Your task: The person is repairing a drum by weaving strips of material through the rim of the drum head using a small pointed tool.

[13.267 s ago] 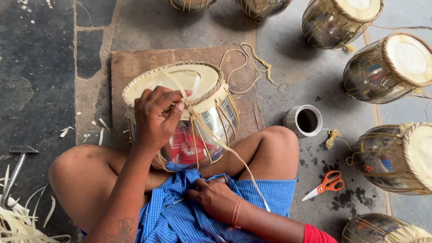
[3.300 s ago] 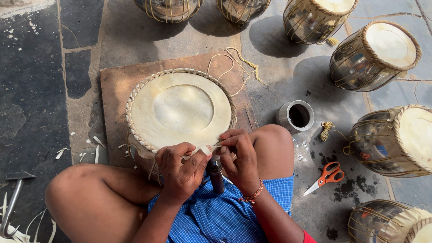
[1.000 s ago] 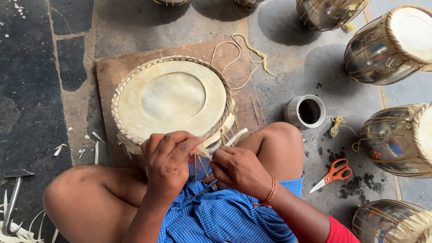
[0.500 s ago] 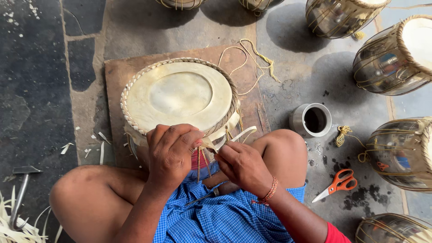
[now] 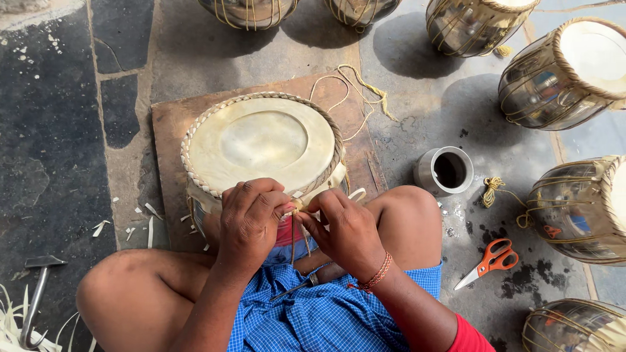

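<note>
- The drum (image 5: 261, 146) stands upright on a brown board (image 5: 171, 124) on the stone floor, its pale skin head facing up, ringed by a braided rim; its near side rests between the person's bare knees.
- Beyond the drum and to its right, five more metal drums lie or stand on the floor, the biggest one (image 5: 564, 75) tilted on its side well apart from the drum.
- The left hand (image 5: 251, 218) rests against the drum's near rim, fingers curled tight and pinching a thin pale strap (image 5: 295, 225) at the edge.
- The right hand (image 5: 345, 228) sits just beside the left, touching the same near rim, thumb and forefinger closed on the strap; a red thread bracelet circles its wrist.
- The strap hangs from the pinch down the drum's near side toward the blue checked cloth in the lap.
- A small steel cup (image 5: 447, 171) stands to the right of the drum, near the right knee.
- Orange-handled scissors (image 5: 492, 261) lie further right and nearer the person than the cup.
- A hammer (image 5: 36, 296) lies well to the left of the drum, beside pale strip offcuts.
- Loose cord (image 5: 355, 91) lies curled at the drum's far right, on the board's corner.
</note>
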